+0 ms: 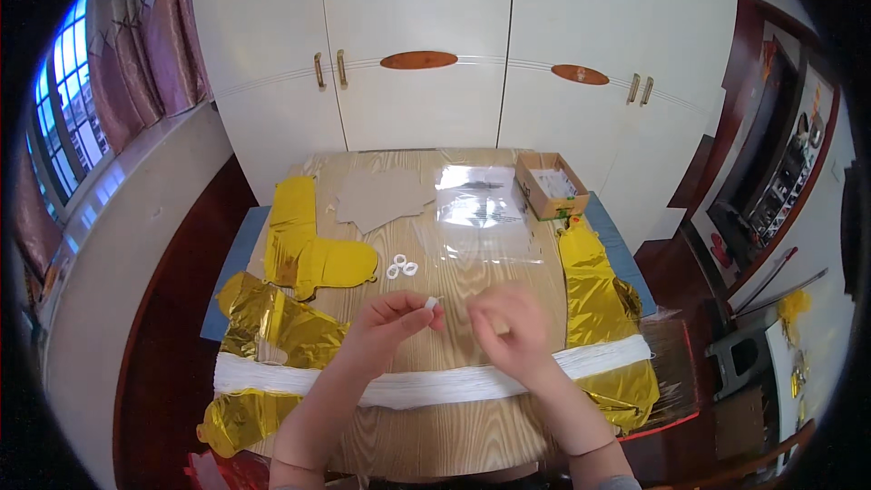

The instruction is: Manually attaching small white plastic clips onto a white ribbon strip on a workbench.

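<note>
Two hands raised: left hand [386,327] clamped on a small white piece [430,303], right hand [513,331] apart from it.
Step in hand, as judged: close fingertip work on the small white piece, held above the tabletop [472,440]. Right-hand fingers are curled but blurred; whether they grip anything cannot be told. The next move seems to call for a steady left pinch and precise right fingertips. Nearer the body, a white strand bundle [426,387] lies across the tabletop; beyond the hands sit three white rings [411,269], then clear film [481,227] and an open carton [535,200].
</note>
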